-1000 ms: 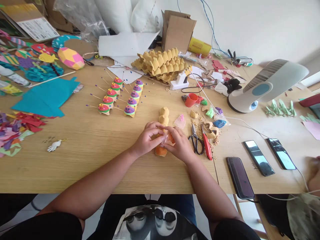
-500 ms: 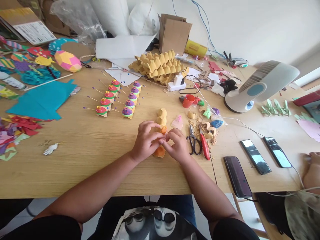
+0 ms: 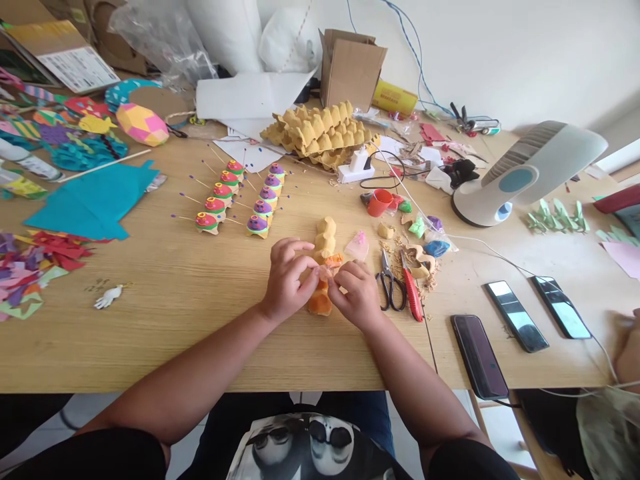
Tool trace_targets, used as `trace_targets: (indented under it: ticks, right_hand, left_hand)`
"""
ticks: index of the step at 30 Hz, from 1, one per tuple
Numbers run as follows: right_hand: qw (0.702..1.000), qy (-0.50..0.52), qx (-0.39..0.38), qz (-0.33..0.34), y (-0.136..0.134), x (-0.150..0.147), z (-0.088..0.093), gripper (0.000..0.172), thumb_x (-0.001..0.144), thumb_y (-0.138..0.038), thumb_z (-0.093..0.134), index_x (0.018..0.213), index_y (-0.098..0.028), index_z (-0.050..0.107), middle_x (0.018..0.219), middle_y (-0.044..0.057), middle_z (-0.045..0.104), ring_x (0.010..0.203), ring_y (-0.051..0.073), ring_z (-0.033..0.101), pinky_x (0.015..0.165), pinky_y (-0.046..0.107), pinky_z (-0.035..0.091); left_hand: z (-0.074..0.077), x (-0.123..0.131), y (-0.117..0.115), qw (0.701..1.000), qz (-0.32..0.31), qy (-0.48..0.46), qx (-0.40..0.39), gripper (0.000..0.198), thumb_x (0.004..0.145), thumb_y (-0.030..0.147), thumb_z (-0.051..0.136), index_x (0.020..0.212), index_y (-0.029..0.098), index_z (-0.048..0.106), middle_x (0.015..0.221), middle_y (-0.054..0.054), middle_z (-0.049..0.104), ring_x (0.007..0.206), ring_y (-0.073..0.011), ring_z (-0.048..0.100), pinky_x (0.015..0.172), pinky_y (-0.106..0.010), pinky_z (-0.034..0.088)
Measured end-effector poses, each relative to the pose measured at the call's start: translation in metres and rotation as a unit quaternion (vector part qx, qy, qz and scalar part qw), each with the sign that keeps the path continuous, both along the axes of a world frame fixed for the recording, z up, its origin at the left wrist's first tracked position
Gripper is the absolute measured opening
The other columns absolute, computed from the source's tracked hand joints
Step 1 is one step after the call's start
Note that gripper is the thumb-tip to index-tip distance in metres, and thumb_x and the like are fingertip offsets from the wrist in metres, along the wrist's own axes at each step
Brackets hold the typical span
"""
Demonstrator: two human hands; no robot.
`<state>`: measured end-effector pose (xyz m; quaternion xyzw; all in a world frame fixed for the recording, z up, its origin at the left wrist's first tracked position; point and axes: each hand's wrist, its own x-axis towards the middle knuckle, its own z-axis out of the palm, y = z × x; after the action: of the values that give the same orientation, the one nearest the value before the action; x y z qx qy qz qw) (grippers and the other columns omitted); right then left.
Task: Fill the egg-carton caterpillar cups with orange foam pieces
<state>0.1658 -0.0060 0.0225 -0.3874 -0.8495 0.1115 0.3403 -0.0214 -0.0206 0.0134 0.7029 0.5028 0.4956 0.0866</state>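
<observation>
Between my two hands is a small clear plastic bag (image 3: 326, 272) with soft orange clay (image 3: 333, 260) in it. My left hand (image 3: 291, 279) pinches the bag's left side between thumb and index finger, its other fingers raised. On the other side, my right hand (image 3: 356, 290) has its fingers curled onto the plastic. Beneath them lies an egg-carton strip (image 3: 326, 233), bare and pale yellow at the far end. Its near end has an orange coating (image 3: 320, 304). My hands hide the strip's middle.
Right of my hands lie black-handled scissors (image 3: 391, 283), a red utility knife (image 3: 411, 290) and carton scraps (image 3: 420, 260). Finished red-green (image 3: 215, 205) and purple (image 3: 263, 208) carton caterpillars stand at back left. Phones (image 3: 479, 357) and a fan (image 3: 520, 177) are farther right.
My hands have drawn slightly apart, showing more clear plastic between them. The orange clay now lies a little to the right and looks wider. The view has shifted slightly.
</observation>
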Motion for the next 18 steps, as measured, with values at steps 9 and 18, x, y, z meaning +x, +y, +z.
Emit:
trace_targets:
  ticks: [9, 18]
  right_hand:
    - [0.997, 0.038, -0.044, 0.052, 0.011, 0.013, 0.004, 0.066, 0.087, -0.056, 0.073, 0.142, -0.025, 0.054, 0.137, 0.015, 0.060, 0.127, 0.032, 0.058, 0.105, 0.049, 0.050]
    - [0.988, 0.114, -0.097, 0.035, 0.013, 0.011, -0.007, 0.025, 0.095, -0.034, 0.067, 0.118, -0.023, 0.063, 0.104, 0.007, 0.073, 0.089, 0.021, 0.068, 0.080, 0.035, 0.054]
  left_hand:
    - [-0.004, -0.001, 0.000, 0.935, -0.174, -0.234, -0.203, 0.023, 0.100, 0.042, 0.054, 0.101, 0.022, 0.064, 0.105, -0.007, 0.071, 0.100, -0.0222, 0.067, 0.092, -0.037, 0.055]
    - [-0.016, -0.002, 0.012, 0.911, -0.122, -0.320, -0.229, 0.021, 0.092, 0.041, 0.068, 0.090, 0.020, 0.067, 0.103, -0.005, 0.071, 0.099, -0.0197, 0.066, 0.093, -0.032, 0.052]
